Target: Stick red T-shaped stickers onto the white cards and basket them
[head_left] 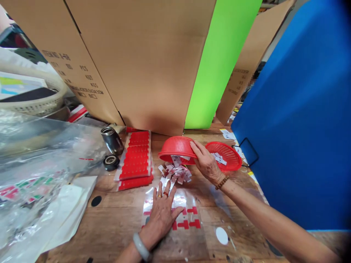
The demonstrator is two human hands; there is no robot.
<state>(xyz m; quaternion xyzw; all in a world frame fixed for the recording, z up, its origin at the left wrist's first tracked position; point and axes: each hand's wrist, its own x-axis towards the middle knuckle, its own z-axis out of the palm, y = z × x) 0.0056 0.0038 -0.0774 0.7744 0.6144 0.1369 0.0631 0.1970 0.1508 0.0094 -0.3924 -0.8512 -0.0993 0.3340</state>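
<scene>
1 red basket (177, 146) tipped in the right hand (207, 162), fingers bunched, presumably so tags (177, 173) slide out. Left hand (161, 212), fingers spread, is probably steadying the plastic sheet (181, 199).

- Before me: tall, printed brown cardboard panel (142, 69)
- On my left: dark metal flask (113, 141), round black lid (111, 163)
- On my right: large blue panel (296, 120)

The right hand (205, 162) grips a tilted red plastic basket (177, 147) by its side, its mouth facing down over a loose heap of small white printed pieces (177, 174). The left hand (160, 212) lies spread on a clear plastic sheet (189, 217) with red T-shapes (194, 223). On the brown wooden surface (115, 223), a second, slatted red plastic basket (233, 157) holds more white pieces (219, 159).
</scene>
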